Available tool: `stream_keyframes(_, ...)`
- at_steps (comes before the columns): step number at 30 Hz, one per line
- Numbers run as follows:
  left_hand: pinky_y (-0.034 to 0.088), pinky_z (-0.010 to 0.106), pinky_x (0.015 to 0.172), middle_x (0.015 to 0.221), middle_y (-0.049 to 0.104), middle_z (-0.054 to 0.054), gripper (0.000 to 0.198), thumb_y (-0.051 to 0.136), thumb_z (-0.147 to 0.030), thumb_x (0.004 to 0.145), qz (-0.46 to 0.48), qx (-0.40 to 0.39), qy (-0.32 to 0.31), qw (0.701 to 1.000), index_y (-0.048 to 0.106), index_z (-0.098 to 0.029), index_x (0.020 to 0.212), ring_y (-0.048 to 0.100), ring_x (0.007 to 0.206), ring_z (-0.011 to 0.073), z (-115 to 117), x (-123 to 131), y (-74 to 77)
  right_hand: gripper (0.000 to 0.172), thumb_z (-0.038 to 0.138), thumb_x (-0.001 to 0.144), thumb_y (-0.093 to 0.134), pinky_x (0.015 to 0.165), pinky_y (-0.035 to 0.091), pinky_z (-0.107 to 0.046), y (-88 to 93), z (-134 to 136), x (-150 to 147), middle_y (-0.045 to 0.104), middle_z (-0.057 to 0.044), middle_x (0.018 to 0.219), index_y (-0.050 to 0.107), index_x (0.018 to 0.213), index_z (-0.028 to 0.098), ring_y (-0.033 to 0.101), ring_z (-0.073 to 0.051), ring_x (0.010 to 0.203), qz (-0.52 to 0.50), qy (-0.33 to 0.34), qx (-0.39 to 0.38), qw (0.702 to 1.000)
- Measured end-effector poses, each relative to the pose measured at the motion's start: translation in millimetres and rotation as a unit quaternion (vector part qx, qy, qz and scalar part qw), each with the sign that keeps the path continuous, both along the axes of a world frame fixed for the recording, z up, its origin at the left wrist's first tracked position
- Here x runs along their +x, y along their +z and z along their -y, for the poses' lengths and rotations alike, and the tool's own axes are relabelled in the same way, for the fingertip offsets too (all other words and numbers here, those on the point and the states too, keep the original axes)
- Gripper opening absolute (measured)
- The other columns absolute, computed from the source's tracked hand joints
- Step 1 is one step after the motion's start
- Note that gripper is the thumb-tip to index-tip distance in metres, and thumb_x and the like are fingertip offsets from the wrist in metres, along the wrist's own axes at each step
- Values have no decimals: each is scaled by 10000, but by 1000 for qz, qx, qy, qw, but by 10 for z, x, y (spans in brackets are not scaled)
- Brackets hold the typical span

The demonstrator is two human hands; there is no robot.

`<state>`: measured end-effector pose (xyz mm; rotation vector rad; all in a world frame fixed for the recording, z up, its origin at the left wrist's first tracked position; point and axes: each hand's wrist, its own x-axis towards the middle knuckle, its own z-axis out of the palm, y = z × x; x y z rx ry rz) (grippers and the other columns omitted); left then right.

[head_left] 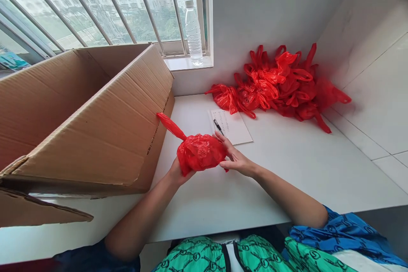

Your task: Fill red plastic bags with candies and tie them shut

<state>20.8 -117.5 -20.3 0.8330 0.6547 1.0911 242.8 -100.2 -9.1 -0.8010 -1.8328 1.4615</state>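
Note:
A bundled red plastic bag (201, 153) is held above the white table, its contents hidden inside. One twisted handle of it sticks up to the left, near the cardboard box. My left hand (182, 173) supports the bag from below and the left, with most of its fingers hidden under the plastic. Around the bag's right end, my right hand (235, 159) has its thumb and fingers against the plastic. Just beyond the bag lies a sheet of paper (239, 129) with writing on it, and a black pen (218, 126) rests on the sheet.
A large open cardboard box (127, 119) takes up the left side. Many red plastic bags (277, 85) are heaped at the back right against the wall. A clear water bottle (194, 34) stands on the sill by the barred window. The white table (287, 153) runs below.

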Motion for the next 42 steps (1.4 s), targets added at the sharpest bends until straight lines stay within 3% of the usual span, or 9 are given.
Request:
stream_keyframes(3, 566, 468, 923, 1360, 592, 83, 560, 644, -549, 837, 9, -5, 1, 1000, 517, -290, 1317, 609, 1195, 315, 17, -14, 23, 937, 541, 823, 659, 1128, 360, -509, -29, -28, -19, 353, -91, 1556, 127, 1561, 316, 398, -285, 1399, -36, 21, -123, 991)
stream_keyframes(7, 584, 486, 849, 1322, 621, 81, 570, 671, -475, 830, -93, -37, -12, 995, 503, -313, 1351, 643, 1133, 334, 28, -14, 44, 801, 503, 760, 760, 1046, 473, -456, -32, -23, -88, 569, -91, 1380, 419, 1444, 265, 556, -278, 1253, -4, -9, -178, 984)
stream_keyframes(13, 553, 365, 788, 1143, 697, 89, 461, 662, -420, 834, -218, 77, 17, 973, 633, -220, 1249, 671, 977, 275, -51, -91, -101, 480, 409, 749, 777, 806, 573, -377, -1, -60, -49, 720, -58, 1036, 657, 1165, 202, 686, -241, 939, -1, 37, -174, 984)
stream_keyframes(20, 505, 325, 719, 1021, 716, 87, 545, 563, -450, 865, -143, 33, -69, 987, 527, -239, 1367, 668, 838, 236, -110, -350, -42, 245, 237, 781, 682, 666, 537, -304, -39, -128, 88, 678, -20, 874, 660, 1018, 177, 655, -185, 776, 34, 8, -87, 996)
stream_keyframes(25, 478, 424, 918, 1134, 695, 126, 718, 268, -693, 920, -219, 23, -130, 967, 478, -196, 1393, 648, 1054, 299, 41, -305, 169, 360, 77, 765, 572, 741, 550, -318, -23, -76, 83, 649, -43, 1053, 674, 1075, 231, 634, -201, 925, 73, -43, 88, 993)
stream_keyframes(30, 519, 350, 813, 1058, 701, 86, 589, 578, -546, 876, -389, 90, -69, 914, 520, -190, 1341, 655, 936, 251, 302, -178, 356, 535, 2, 752, 538, 933, 512, -389, 33, 6, 37, 622, -47, 1166, 625, 1201, 279, 591, -218, 1096, 93, -30, 220, 970)
stream_keyframes(36, 541, 261, 741, 1123, 663, 64, 426, 498, -338, 966, -421, 218, 45, 879, 467, -260, 1384, 656, 906, 183, 679, -108, 666, 343, 291, 894, 589, 679, 545, -309, 33, 1, 98, 669, -66, 1106, 566, 1234, 248, 666, -205, 930, 112, -47, 106, 987)
stream_keyframes(38, 538, 238, 695, 1122, 645, 63, 326, 458, -300, 984, -436, 265, 73, 857, 570, -268, 1289, 650, 864, 164, 883, -171, 892, 189, 322, 934, 535, 621, 515, -275, 21, -2, 115, 704, -39, 943, 626, 1067, 224, 674, -171, 784, 105, -8, 57, 993)
stream_keyframes(42, 563, 257, 722, 1178, 633, 36, 272, 496, -285, 956, -490, 330, 156, 792, 708, -321, 1123, 647, 939, 199, 1317, -569, 1515, 147, 313, 930, 548, 628, 482, -258, -68, 16, 79, 712, -20, 829, 650, 917, 207, 662, -148, 705, 107, 8, 65, 992)
